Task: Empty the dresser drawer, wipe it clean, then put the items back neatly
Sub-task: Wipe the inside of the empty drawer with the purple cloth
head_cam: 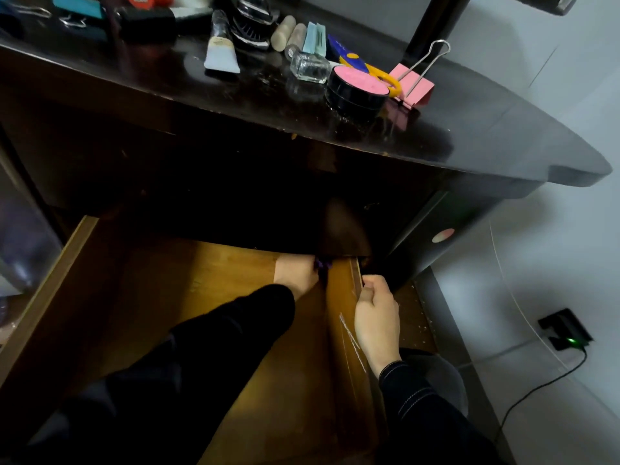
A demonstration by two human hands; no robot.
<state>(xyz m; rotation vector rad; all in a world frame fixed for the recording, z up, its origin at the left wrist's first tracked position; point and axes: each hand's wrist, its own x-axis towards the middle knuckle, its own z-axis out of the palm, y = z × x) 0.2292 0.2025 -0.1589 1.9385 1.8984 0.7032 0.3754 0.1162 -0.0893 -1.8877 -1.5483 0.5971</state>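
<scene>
The drawer (50, 286) stood pulled out, floor bare: stiff, glossy wood, probably heavy, best held by its walls. At its far right corner the left hand (295, 273) met a soft purple cloth (322, 264); its fingers were lost in shadow, so I cannot tell their grip. The right hand (377, 317) curled its fingers over the right wall. Small items crowded the dresser top (469, 139); no writing was legible.

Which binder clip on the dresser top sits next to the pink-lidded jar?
The pink clip, at the right end, with one wire handle raised. The blue clip lies far off at the back left.
</scene>
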